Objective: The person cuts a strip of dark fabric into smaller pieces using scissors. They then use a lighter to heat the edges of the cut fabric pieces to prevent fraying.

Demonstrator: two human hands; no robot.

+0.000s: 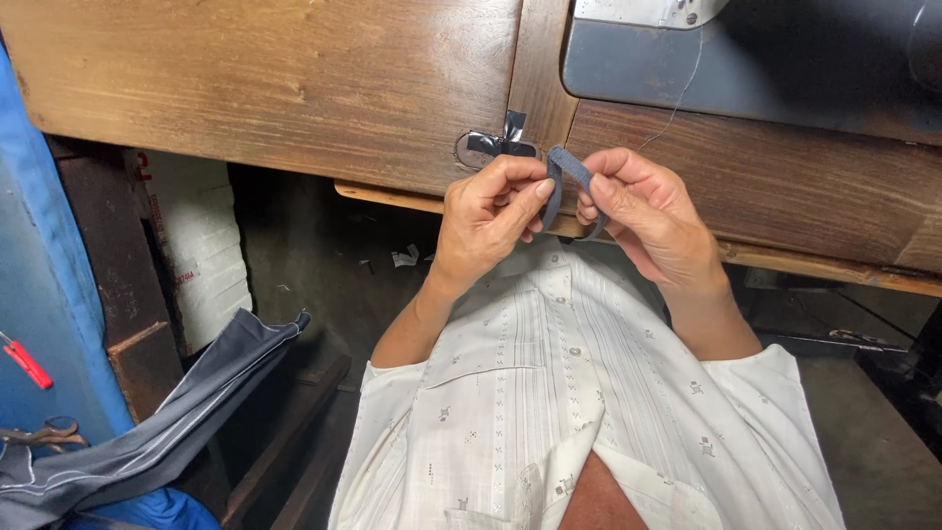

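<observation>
Both hands are pinching a narrow grey fabric strip [567,169], bent into a small arch between them. The left hand [486,221] is closing thumb and forefinger tight on the strip's left leg; the right hand [648,216] is clamping its fingertips [589,208] on the other end, the remaining fingers curled in. The strip is sitting at the very top of the two grips, just in front of the wooden table edge [294,88]. Just beyond the left thumb, a metal ring taped with black tape [496,144] is lying against the wood. Above the right hand, a grey sewing machine base [746,69] is resting, a fine thread [679,98] trailing down. Far down-left of the hands, dark grey cloth [167,432] is draping over a blue surface [39,285].
</observation>
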